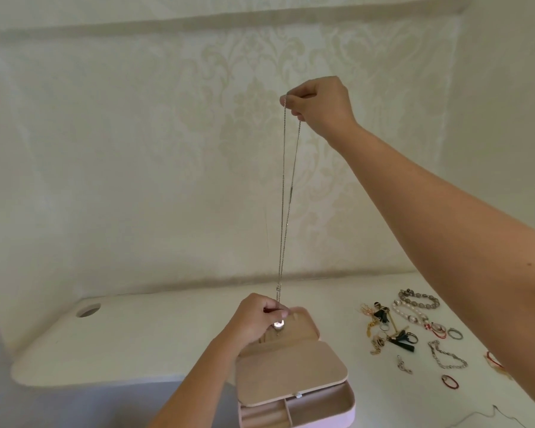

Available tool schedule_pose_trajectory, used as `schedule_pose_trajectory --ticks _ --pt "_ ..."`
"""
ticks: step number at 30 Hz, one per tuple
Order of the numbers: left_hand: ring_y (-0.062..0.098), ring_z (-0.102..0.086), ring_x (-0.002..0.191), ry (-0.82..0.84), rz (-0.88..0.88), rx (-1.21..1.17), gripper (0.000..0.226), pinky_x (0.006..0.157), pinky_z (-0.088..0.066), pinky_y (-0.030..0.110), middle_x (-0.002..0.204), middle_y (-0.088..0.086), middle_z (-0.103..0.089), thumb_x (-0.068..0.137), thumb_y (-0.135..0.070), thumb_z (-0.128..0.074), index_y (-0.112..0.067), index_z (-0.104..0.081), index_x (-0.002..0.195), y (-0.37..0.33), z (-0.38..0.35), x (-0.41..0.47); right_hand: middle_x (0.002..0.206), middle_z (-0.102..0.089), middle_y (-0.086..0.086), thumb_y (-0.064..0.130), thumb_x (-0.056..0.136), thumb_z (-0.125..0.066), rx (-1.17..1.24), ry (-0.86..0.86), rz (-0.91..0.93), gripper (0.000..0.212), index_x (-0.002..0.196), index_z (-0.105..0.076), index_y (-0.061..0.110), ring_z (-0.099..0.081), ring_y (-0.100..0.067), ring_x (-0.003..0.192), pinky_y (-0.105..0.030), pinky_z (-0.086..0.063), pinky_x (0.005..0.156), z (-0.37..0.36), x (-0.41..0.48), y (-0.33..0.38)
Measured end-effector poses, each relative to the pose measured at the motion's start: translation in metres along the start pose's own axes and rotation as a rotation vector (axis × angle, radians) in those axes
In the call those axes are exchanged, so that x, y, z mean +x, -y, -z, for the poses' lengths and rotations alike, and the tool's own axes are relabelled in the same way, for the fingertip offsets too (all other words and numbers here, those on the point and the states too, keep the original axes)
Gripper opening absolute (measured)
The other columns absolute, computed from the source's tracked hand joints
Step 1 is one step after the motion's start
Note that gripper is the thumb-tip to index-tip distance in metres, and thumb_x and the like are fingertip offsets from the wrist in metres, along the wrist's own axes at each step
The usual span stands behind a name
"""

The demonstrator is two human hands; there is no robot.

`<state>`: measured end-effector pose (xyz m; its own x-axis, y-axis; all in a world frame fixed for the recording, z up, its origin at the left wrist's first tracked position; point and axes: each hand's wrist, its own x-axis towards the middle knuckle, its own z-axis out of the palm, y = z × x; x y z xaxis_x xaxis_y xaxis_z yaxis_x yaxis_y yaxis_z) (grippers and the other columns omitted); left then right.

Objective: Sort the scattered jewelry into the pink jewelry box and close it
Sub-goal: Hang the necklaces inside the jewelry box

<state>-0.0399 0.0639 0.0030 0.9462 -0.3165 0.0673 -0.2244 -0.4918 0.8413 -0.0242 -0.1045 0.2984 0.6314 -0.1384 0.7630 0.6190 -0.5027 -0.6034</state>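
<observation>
- Two bare hands stretch one thin silver necklace (283, 211) almost vertically above an open pink jewelry box (328, 424).
- The right hand (318, 106) is raised high, its fingers (291, 101) pinching the top of the doubled chain.
- The left hand (257, 319) is low, just over the back of the box, its fingers (275, 308) pinching the chain beside a small shiny pendant (278, 324).
- The box stands on a white desk (136, 335), with a beige flap (291, 375) lying across it and divided beige compartments showing at the front.
- More jewelry lies scattered to the right, well apart from the box, including a grey bead bracelet (419, 299), a silver chain bracelet (447, 355) and a red band (450, 381).
- The chain looks very light, limp and slippery, and probably tangles or knots if dropped in a heap.
- Holding both ends, as here, seems the best way to keep it straight; feeding it in from the pendant end should let it coil neatly.
</observation>
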Motion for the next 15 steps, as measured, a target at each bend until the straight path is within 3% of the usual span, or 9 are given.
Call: schedule_pose_trajectory --ticks 6,10,15 --pt "-0.003 -0.059 0.052 -0.138 -0.040 0.022 0.017 0.056 -0.044 0.011 0.065 -0.005 -0.067 0.068 -0.010 -0.083 -0.017 -0.066 0.067 0.001 -0.008 0.012 0.080 -0.069 0.000 0.024 0.079 -0.074 -0.006 0.007 -0.013 0.016 0.089 -0.073 0.010 -0.062 -0.008 0.071 -0.026 -0.056 0.078 -0.002 0.003 -0.013" --pt "0.002 -0.059 0.053 -0.121 -0.003 0.087 0.020 0.060 -0.046 0.019 0.063 -0.005 -0.068 0.066 -0.015 -0.085 -0.017 -0.065 0.063 0.005 -0.012 0.018 0.081 -0.069 -0.001 0.022 0.079 -0.074 -0.020 0.039 -0.040 0.015 0.088 -0.073 0.010 -0.063 -0.011 0.074 -0.029 -0.056 0.079 -0.008 0.001 -0.022" --pt "0.003 -0.060 0.059 -0.018 0.028 0.118 0.018 0.063 -0.045 0.020 0.067 -0.006 -0.071 0.070 -0.019 -0.081 -0.024 -0.069 0.058 0.010 -0.011 0.018 0.078 -0.066 0.005 0.023 0.079 -0.075 -0.023 0.080 -0.065 0.018 0.091 -0.072 0.011 -0.059 -0.003 0.066 -0.017 -0.052 0.070 -0.015 -0.004 -0.032"
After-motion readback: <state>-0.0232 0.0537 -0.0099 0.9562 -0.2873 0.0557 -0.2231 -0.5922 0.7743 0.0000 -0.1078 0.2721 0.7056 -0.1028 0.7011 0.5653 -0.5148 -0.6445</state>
